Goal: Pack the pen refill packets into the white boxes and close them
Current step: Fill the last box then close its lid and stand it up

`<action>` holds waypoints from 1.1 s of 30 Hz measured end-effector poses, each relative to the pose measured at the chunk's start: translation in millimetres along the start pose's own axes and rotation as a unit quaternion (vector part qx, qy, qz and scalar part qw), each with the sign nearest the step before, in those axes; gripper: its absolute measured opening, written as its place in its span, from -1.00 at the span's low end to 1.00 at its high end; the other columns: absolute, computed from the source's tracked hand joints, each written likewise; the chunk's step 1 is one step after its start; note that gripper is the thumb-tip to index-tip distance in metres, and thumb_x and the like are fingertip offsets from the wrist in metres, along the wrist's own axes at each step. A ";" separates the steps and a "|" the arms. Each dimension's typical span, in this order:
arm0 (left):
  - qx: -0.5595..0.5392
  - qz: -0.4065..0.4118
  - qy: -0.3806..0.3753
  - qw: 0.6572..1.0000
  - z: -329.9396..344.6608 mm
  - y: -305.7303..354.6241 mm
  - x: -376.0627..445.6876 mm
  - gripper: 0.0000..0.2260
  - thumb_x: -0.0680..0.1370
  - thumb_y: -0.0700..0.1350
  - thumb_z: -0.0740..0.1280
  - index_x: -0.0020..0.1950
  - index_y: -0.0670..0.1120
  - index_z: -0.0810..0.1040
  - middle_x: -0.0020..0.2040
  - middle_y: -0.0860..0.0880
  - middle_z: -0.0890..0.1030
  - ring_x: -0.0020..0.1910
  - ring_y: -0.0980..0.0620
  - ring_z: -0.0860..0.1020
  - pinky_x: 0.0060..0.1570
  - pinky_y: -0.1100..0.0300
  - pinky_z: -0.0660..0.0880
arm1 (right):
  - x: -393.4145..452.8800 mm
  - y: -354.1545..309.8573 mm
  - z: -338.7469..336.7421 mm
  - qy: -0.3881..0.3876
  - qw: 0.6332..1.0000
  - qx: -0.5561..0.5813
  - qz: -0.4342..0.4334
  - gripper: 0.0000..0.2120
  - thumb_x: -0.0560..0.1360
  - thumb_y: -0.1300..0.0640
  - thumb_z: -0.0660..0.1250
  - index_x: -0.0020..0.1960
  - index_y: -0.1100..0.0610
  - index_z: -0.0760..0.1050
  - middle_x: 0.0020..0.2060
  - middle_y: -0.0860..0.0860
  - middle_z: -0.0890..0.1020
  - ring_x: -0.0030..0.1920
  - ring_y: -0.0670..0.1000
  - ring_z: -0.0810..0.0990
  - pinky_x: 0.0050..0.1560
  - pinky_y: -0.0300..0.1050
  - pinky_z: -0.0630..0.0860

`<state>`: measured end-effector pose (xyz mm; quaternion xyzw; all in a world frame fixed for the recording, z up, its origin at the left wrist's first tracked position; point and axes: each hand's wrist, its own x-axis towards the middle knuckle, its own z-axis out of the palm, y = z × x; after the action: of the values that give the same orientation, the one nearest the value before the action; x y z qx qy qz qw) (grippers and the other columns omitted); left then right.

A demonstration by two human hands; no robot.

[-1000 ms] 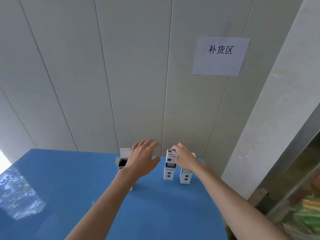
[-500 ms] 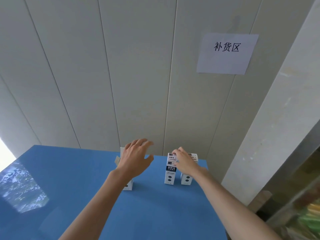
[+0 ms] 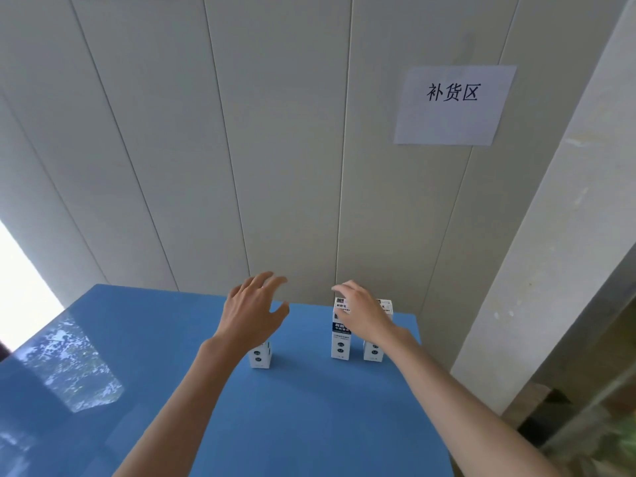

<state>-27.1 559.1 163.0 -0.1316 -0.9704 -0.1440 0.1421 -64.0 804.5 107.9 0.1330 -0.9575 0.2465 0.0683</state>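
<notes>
**Both hands raised over three upright boxes**

While the fingers [image 3: 266,282] of the left hand [image 3: 253,315] are spread apart and loosely bent, clamped on nothing, they hang in the air above the table [image 3: 309,407], with the thumb held out to the right. Below and behind the palm stands a white box [image 3: 260,357]; the hand covers its upper part, so whether its top is open or closed cannot be told, and only its lower front with two dark round marks shows.

On the other side, the fingers [image 3: 344,291] of the right hand [image 3: 363,316] are also apart and gently curved, gripping nothing. This hand hovers in front of the tops of two more boxes. Whether it touches them cannot be told. The middle box [image 3: 340,339] stands upright, white with a dark printed band and a label near its closed top. Just beside it on the right stands the right box [image 3: 374,351], also upright, its upper half hidden by the wrist except for a labelled corner.

All three boxes stand near the far edge of the blue table, the left one well apart from the pair. Both bare forearms reach in from the lower edge of the view. Behind the table rises a pale panelled wall [image 3: 275,149], and on it, up to the right, hangs a paper sign [image 3: 452,106] with three black characters. A patch of bright reflection lies on the table's left side.
</notes>
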 end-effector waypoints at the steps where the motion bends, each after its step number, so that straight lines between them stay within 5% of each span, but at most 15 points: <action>1: 0.002 -0.007 0.000 1.000 -2.5 -5.9 -3.9 -0.53 0.62 0.09 0.28 0.52 0.09 0.36 0.53 0.04 0.37 0.48 -0.02 0.34 0.43 0.03 0.25 | -1.7 -3.9 0.8 0.007 1.000 0.013 0.000 -0.57 0.59 0.21 0.27 0.46 0.14 0.37 0.33 0.01 0.44 0.35 0.03 0.41 0.34 -0.13 0.34; 13: 0.021 -0.043 -0.042 0.998 -0.8 -117.7 -24.9 -0.37 0.59 0.15 0.30 0.61 0.05 0.19 0.57 -0.02 0.31 0.49 -0.08 0.35 0.39 -0.05 0.34 | -4.8 -64.8 59.9 0.007 0.999 0.036 0.023 -0.55 0.58 0.15 0.34 0.45 0.13 0.39 0.32 0.01 0.48 0.33 0.04 0.46 0.36 -0.08 0.38; 25: -0.006 0.020 -0.200 0.980 52.4 -170.1 -14.0 -0.36 0.62 0.20 0.21 0.64 0.03 0.10 0.58 -0.01 0.28 0.51 -0.07 0.32 0.43 -0.05 0.30 | 11.6 -104.5 110.5 -0.022 0.987 0.058 0.146 -0.46 0.55 0.10 0.41 0.47 0.14 0.35 0.34 0.02 0.49 0.34 -0.01 0.46 0.37 -0.11 0.37; 30: -0.076 0.013 -0.229 0.970 73.2 -163.0 -7.5 -0.36 0.66 0.15 0.18 0.65 0.12 -0.05 0.53 0.01 0.36 0.39 -0.09 0.45 0.16 0.00 0.47 | 30.4 -112.2 127.0 -0.052 0.972 0.143 0.181 -0.34 0.51 0.06 0.47 0.52 0.08 0.27 0.43 -0.01 0.43 0.40 -0.02 0.42 0.37 -0.02 0.41; 33: -0.159 -0.008 -0.217 0.963 82.7 -156.6 -4.0 -0.45 0.69 0.09 0.18 0.63 0.18 0.03 0.46 -0.01 0.45 0.33 -0.11 0.49 -0.02 0.07 0.47 | 42.5 -113.7 133.9 -0.046 0.959 0.206 0.189 -0.50 0.50 0.11 0.48 0.39 0.04 0.41 0.38 -0.03 0.49 0.42 -0.04 0.41 0.34 -0.13 0.37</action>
<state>-89.5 439.8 48.0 -0.1726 -0.9436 -0.2659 -0.0958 -80.6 633.6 51.4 -0.0283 -0.8957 0.4407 -0.0522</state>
